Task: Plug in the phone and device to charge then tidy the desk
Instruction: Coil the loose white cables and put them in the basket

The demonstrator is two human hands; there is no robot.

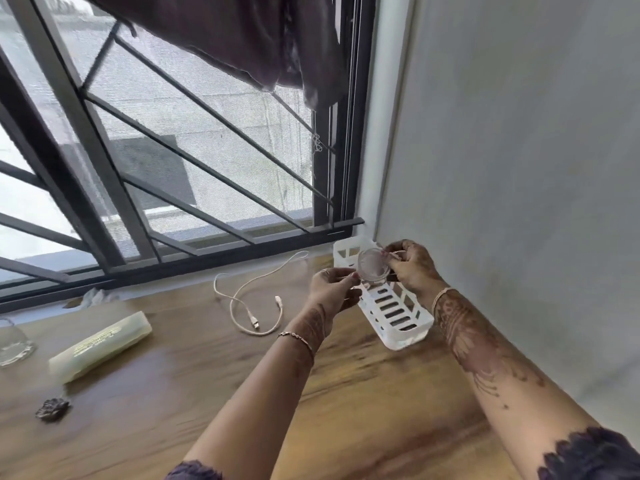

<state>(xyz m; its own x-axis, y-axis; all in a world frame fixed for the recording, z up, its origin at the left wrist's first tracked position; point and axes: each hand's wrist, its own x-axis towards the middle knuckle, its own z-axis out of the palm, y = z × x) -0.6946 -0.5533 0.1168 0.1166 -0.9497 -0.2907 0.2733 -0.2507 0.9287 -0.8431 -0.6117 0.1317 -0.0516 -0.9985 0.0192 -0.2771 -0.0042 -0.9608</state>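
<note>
Nearest us, our dark sleeves (595,455) reach over the table (346,403). Our left hand (332,285) and right hand (412,268) both pinch a small clear dish (373,268) just above the white slotted tray (398,313). Left of the tray, the charging cable (256,296) lies loose with its connectors free. No phone shows. We judge charging not done and tidying barely begun.

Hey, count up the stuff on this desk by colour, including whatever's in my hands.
White: 3, cable, slotted basket, crumpled scrap
Clear: 2, dish between left hand and right hand, glass
Pale yellow: 1, pouch
Dark: 1, small lump
Total: 7
</note>
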